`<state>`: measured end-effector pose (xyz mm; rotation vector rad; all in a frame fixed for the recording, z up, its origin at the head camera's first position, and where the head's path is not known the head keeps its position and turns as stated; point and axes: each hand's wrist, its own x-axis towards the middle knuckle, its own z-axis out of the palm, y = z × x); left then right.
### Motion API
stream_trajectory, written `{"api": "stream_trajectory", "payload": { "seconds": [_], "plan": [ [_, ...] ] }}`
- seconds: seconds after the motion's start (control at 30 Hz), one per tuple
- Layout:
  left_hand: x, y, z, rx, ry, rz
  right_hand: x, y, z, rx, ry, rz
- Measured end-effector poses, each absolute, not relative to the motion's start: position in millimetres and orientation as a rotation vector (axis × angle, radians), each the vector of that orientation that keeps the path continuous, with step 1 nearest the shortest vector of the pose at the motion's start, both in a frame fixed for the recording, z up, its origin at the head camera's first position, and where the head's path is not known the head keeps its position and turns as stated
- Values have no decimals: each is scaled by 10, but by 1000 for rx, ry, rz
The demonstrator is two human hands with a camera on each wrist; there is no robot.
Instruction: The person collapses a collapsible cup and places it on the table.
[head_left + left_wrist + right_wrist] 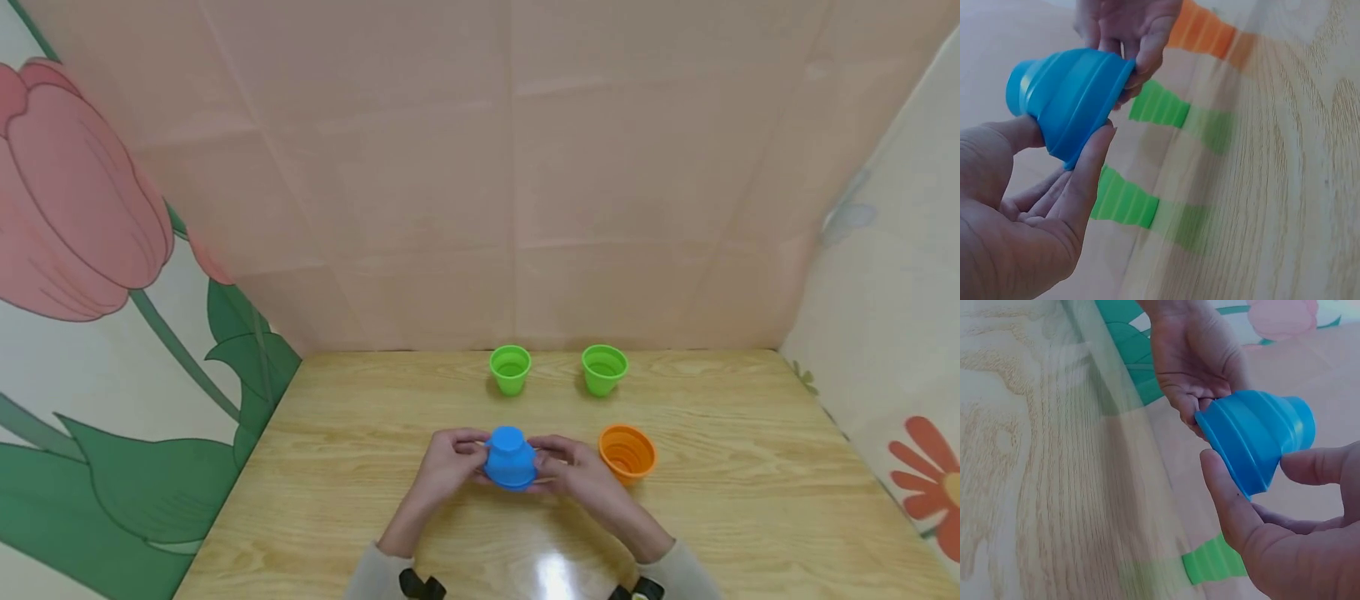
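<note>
Between both hands is a blue collapsible cup (511, 462), bottom up with its wide rim facing down. My left hand (447, 462) pinches one side, thumb on the stepped wall and fingers at the rim. The right hand (581, 471) grips the opposite side in the same way. In the left wrist view the blue cup (1072, 94) shows its ringed wall, held above the table. From the right wrist, the blue cup (1241, 434) shows a fingertip pressed along its rim. Its inside is hidden.
An orange ringed cup (627, 454) stands mouth up just right of the right hand. Farther back, a left green cup (510, 375) and a right green cup (603, 375) stand upright near the wooden table's (360, 417) far edge, before a pink backdrop (450, 183).
</note>
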<state>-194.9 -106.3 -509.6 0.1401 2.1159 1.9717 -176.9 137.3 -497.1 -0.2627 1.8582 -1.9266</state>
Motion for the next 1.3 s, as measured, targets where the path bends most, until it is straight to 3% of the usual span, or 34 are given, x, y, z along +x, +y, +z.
{"api": "stream_trajectory", "payload": {
  "seconds": [0.57,1.3],
  "plan": [
    [-1953,-1029,-5070,91,2212,1907,-1792,1338,-5012,-189,1880,-1957],
    [-1931,-1191,-4947,451,1831,1885,-1800,1403,-4896,-137,2082,-1933]
  ]
}}
